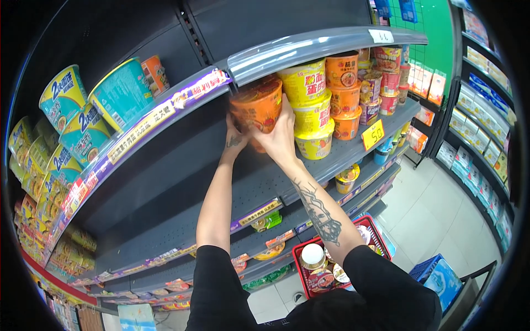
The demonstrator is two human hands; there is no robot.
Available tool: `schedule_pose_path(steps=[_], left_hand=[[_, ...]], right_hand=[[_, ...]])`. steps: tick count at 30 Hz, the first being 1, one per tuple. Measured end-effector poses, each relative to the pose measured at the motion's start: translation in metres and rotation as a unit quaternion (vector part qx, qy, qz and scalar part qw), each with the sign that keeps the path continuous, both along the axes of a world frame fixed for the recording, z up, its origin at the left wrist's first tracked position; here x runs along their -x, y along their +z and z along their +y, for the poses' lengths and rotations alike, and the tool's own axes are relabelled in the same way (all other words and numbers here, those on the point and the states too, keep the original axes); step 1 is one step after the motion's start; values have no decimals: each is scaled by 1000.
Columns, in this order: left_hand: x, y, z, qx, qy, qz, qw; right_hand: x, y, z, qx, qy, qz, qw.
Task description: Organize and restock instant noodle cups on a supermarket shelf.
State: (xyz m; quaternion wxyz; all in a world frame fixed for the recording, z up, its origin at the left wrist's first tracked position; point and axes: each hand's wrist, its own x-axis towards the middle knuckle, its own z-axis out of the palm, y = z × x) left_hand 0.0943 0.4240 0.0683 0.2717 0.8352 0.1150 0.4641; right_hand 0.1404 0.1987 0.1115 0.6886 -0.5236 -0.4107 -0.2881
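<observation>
Both hands reach onto a dark metal shelf (323, 165) and grip an orange instant noodle cup (260, 105) between them, just under the clear-edged shelf above. My right hand (276, 130) wraps the cup's right side and lower part; my left hand (237, 136) presses on its lower left side, fingers partly hidden. Beneath this cup, another orange one (257, 145) shows partly behind my hands; whether I hold it too, I cannot tell. Immediately right stands a stack of yellow noodle cups (311, 113), then a stack of orange cups (346, 99).
Teal and yellow noodle tubs (120, 95) stand on the shelf at upper left. A price tag (373, 135) hangs on the shelf edge at right. Below my right arm is a red basket (299, 265) holding several cups. A blue crate (426, 269) sits on the floor at lower right.
</observation>
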Motion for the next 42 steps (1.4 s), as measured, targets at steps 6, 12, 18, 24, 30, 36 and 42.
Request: schedule_pose_path(steps=[6, 12, 18, 24, 30, 36, 42], left_hand=[[-23, -6, -7, 153, -81, -14, 985], [-21, -4, -23, 157, -56, -9, 986], [-4, 0, -32, 164, -83, -5, 983], [24, 11, -52, 55, -69, 10, 996], [28, 13, -66, 64, -73, 24, 995], [11, 5, -71, 43, -66, 11, 997], [7, -10, -39, 62, -48, -12, 997]], right_hand=[[-17, -6, -18, 44, 89, -19, 995], [-20, -5, -16, 27, 91, 8, 995], [8, -9, -13, -49, 101, 87, 990], [20, -5, -14, -63, 88, 102, 989], [23, 3, 2, -54, 45, 107, 992], [5, 15, 11, 3, -46, 59, 997], [0, 30, 37, 88, -22, 90, 992]])
